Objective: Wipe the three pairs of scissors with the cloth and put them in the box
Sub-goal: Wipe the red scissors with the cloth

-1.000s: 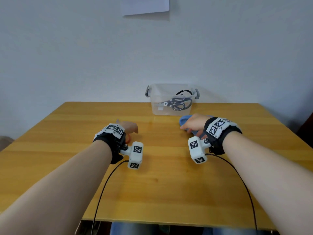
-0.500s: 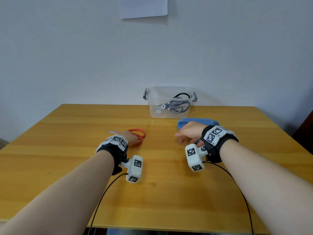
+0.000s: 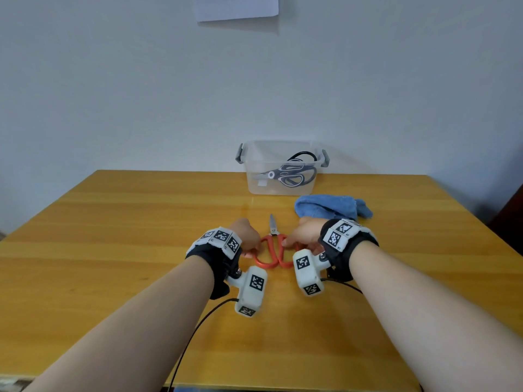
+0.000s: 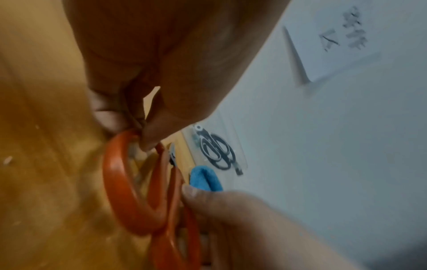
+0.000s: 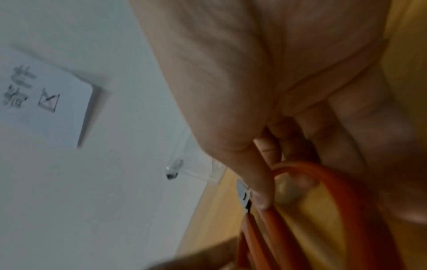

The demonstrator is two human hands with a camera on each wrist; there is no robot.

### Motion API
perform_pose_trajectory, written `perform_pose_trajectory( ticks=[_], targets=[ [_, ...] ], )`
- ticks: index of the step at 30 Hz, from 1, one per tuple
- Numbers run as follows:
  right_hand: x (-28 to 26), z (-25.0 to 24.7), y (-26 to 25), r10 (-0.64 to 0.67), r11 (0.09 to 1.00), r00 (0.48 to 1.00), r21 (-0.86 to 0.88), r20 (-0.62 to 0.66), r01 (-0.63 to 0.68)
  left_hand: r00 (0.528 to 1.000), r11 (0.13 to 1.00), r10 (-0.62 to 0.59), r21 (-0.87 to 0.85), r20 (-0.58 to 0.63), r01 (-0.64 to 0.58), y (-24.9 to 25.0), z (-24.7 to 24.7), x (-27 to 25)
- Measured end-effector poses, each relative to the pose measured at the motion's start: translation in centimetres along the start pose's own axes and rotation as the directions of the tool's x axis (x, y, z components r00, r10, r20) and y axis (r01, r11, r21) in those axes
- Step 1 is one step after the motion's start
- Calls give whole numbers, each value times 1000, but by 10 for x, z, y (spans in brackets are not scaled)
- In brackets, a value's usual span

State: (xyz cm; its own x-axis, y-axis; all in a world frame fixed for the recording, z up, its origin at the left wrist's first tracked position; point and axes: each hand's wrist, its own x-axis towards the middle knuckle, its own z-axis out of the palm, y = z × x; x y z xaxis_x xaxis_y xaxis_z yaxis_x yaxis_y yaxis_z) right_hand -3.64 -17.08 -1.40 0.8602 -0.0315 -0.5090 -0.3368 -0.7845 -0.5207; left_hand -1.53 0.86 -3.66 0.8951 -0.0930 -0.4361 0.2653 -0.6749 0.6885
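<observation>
Orange-handled scissors (image 3: pixel 272 251) lie on the table between my hands, their short blades pointing away toward the box. My left hand (image 3: pixel 246 238) pinches the left handle loop (image 4: pixel 120 175) between thumb and fingers. My right hand (image 3: pixel 304 236) grips the right handle loop (image 5: pixel 328 197), thumb on its inner side. A blue cloth (image 3: pixel 331 209) lies bunched on the table just beyond my right hand, held by neither hand. The clear plastic box (image 3: pixel 256 165) at the table's back holds grey-black scissors (image 3: pixel 291 175) and another black-handled pair behind them.
The wooden table (image 3: pixel 113 236) is bounded by a pale wall at the back, where a sheet of paper (image 3: pixel 237 7) hangs. Black cables run from both wrist cameras toward the front table edge.
My left hand brought the orange scissors to the middle of the table, blades now pointing away. My right hand left the cloth and took the right handle loop.
</observation>
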Motion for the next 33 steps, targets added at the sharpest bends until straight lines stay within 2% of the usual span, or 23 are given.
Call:
perform_pose_trajectory(
  ticks=[2, 4, 6, 10, 12, 14, 15, 16, 17, 19, 20, 21, 22, 25, 27, 29, 31, 33],
  targets=[
    [2, -6, 4, -20, 983, 1000, 181, 17, 16, 999, 999, 13, -53, 51, -10, -6, -5, 0],
    [-2, -11, 2, -99, 904, 995, 420, 24, 80, 994, 988, 62, -148, 86, -48, -5, -9, -6],
    [-8, -15, 0, -187, 815, 982, 554, -30, 172, 993, 942, 101, -327, 64, -75, 2, -13, -18],
    [-12, -24, -1, -241, 735, 951, 604, -193, 309, 985, 878, 170, -449, -26, -164, 17, -35, -25],
    [-12, -33, 2, -193, 782, 937, 530, -292, 327, 987, 885, 116, -440, -111, -154, 18, -47, -25],
    [-14, -40, 6, -185, 864, 934, 402, -306, 303, 985, 876, 68, -463, -159, -135, 12, -59, -25],
    [-13, -42, 9, -193, 882, 940, 369, -282, 292, 988, 827, 68, -545, -141, -135, 10, -63, -24],
    [-12, -43, 10, -192, 879, 946, 384, -260, 284, 989, 739, 77, -658, -125, -141, 8, -66, -22],
    [-10, -44, 11, -198, 847, 948, 444, -249, 294, 990, 616, 78, -775, -116, -140, 7, -67, -22],
    [-11, -41, 7, -245, 708, 938, 616, -246, 346, 993, 341, 72, -933, -94, -113, 9, -67, -22],
    [-12, -40, 5, -262, 629, 931, 687, -253, 364, 994, 239, 74, -967, -75, -91, 11, -65, -23],
    [-13, -39, 2, -277, 557, 926, 742, -257, 373, 996, 182, 76, -981, -49, -62, 13, -61, -23],
    [-15, -38, -2, -291, 508, 920, 772, -264, 382, 996, 172, 83, -985, -16, -30, 16, -57, -24],
    [-16, -35, -11, -315, 448, 899, 788, -304, 423, 990, 268, 135, -963, 45, 7, 24, -45, -27],
    [-18, -35, -15, -327, 404, 885, 797, -333, 449, 979, 296, 195, -955, 59, -2, 32, -38, -28],
    [-17, -36, -16, -327, 317, 885, 844, -331, 433, 963, 280, 259, -960, 74, -1, 41, -32, -31],
    [-18, -39, -17, -332, 251, 887, 876, -323, 412, 947, 301, 314, -953, 70, -29, 50, -28, -34],
    [-21, -44, -16, -355, 254, 883, 877, -306, 407, 933, 333, 358, -939, 41, -86, 58, -26, -36]
  ],
)
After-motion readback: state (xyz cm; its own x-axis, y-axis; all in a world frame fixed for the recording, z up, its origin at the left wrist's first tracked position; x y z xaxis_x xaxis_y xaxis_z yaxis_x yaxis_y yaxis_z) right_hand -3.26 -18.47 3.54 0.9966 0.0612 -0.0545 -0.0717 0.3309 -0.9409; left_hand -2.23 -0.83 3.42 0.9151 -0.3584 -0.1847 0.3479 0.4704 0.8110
